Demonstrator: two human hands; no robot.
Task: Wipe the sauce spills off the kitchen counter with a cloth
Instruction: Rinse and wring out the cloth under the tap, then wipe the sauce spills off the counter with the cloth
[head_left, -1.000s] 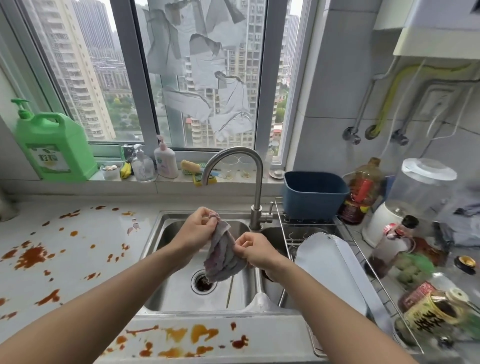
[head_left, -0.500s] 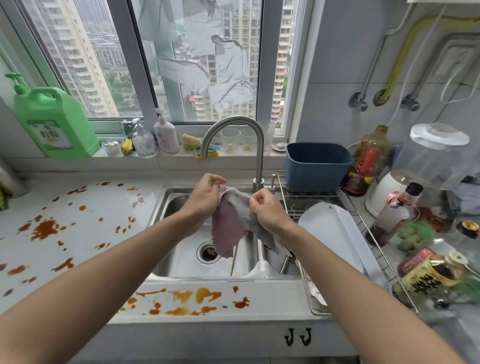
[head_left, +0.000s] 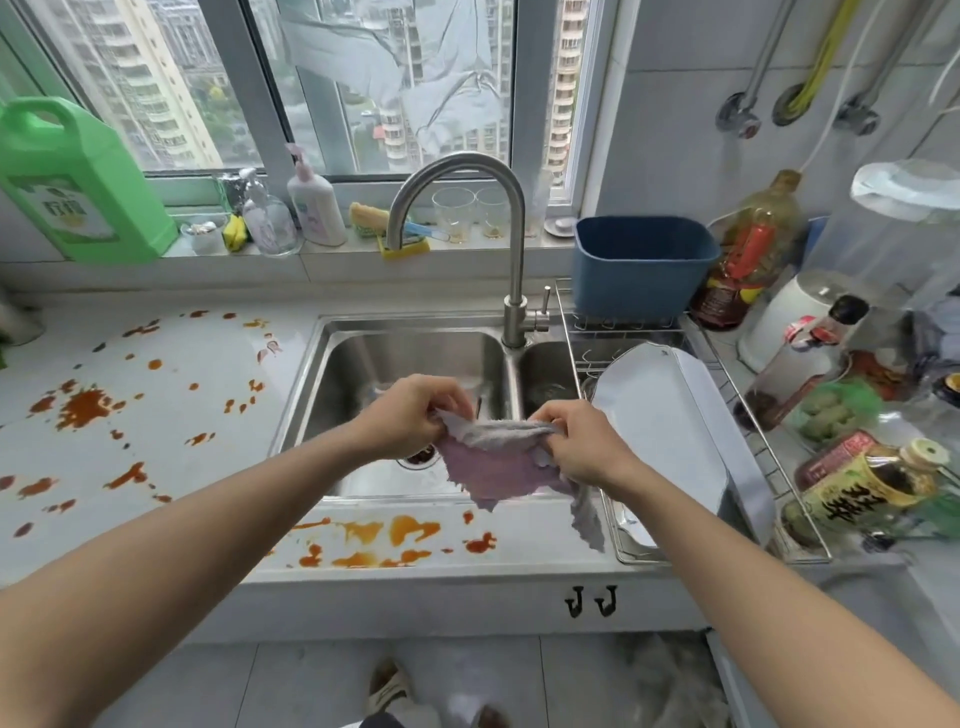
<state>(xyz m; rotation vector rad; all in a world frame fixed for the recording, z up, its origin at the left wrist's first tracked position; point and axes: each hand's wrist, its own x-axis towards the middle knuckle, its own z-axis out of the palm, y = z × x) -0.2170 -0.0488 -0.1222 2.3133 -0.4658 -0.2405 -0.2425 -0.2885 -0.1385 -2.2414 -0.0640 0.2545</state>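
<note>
Both hands pinch the top edge of the cloth (head_left: 498, 462), the left hand (head_left: 410, 415) at its left corner and the right hand (head_left: 576, 447) at its right, fingers curled into the fabric, each grip clamped on it. The purple-grey cloth hangs spread between them over the steel sink (head_left: 363, 364), its lower edge above the sink's front rim. Orange-brown sauce spills (head_left: 85, 408) dot the table (head_left: 208, 374) left of the sink and along the front strip. The faucet (head_left: 511, 249) arches behind the hands.

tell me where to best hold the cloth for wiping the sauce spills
Probably bunch the cloth at its middle under one palm, coming from above. Now the left hand and right hand pinch its top corners, so it hangs limp over the sink.
</note>
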